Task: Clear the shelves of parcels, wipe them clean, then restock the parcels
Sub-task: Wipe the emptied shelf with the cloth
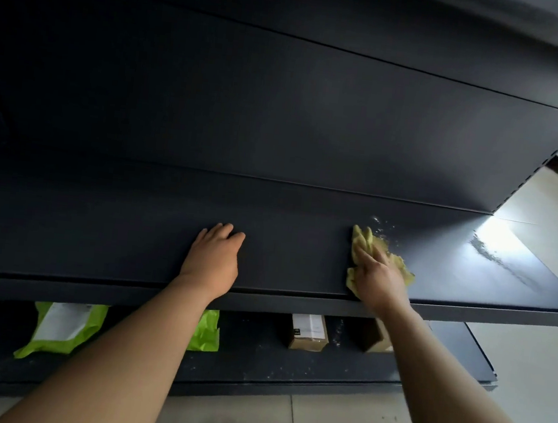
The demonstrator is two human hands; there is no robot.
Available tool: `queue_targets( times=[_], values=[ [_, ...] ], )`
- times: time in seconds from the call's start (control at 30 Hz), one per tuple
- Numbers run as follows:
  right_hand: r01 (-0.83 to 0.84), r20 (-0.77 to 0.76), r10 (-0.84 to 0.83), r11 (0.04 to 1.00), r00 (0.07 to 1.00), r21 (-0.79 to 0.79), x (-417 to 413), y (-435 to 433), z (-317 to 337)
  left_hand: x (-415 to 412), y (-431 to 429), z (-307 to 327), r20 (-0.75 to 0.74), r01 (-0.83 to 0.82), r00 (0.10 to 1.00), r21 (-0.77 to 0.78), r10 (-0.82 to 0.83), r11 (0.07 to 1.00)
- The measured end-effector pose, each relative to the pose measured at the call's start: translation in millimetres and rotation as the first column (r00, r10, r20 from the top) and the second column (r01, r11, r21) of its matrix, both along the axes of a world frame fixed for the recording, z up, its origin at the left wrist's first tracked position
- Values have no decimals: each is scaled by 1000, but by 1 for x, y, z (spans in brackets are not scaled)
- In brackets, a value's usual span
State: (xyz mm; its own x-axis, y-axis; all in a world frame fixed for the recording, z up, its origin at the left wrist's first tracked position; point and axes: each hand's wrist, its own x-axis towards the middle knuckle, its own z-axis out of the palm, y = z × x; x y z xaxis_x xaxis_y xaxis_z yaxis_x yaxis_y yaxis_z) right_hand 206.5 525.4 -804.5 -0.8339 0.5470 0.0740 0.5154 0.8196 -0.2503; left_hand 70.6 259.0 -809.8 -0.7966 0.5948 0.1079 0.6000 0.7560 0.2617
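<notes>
Head view: right hand (pixel 379 278) presses cloth (pixel 364 239) at shelf (pixel 131 223) front edge.

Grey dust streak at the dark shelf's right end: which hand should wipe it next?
Probably right. The right hand presses the crumpled yellow cloth on the dark metal shelf, close to the grey dust streak; the left hand rests flat, empty, farther left.

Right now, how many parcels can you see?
4, on the lower shelf: green mailer bag left, second green bag behind left arm, labelled cardboard box, brown box behind right arm. Others may hide.
</notes>
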Motion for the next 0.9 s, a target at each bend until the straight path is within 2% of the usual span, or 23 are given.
queue_targets(
  times=[0.13,0.2,0.3,0.43,0.57,0.63,0.77,0.9],
  values=[
    [-297,-11,297,955,955,-12,-29,-33,-6,15,49,2,32,6,999,90,-9,996],
    [-381,-14,381,924,925,-43,-42,-28,-6,22,77,3,44,12,999,122,-17,992],
    [-374,-1,374,927,927,-28,-41,10,-4,27,110,4,50,-10,999,139,3,990],
    [-225,1,226,973,974,47,-15,84,-5,27,131,-5,9,-52,999,166,52,985],
    [-106,71,107,994,992,-11,-25,111,-3,28,136,-11,-31,-73,996,203,81,976],
    [-174,94,173,985,980,0,-40,94,-4,30,136,-13,-39,-62,997,186,71,981],
    [-410,90,410,912,908,-23,-93,53,-2,28,136,-14,-56,-72,995,171,82,983],
    [-426,151,428,903,891,-48,-142,45,5,25,138,-15,-63,-80,994,186,93,979]
  ],
)
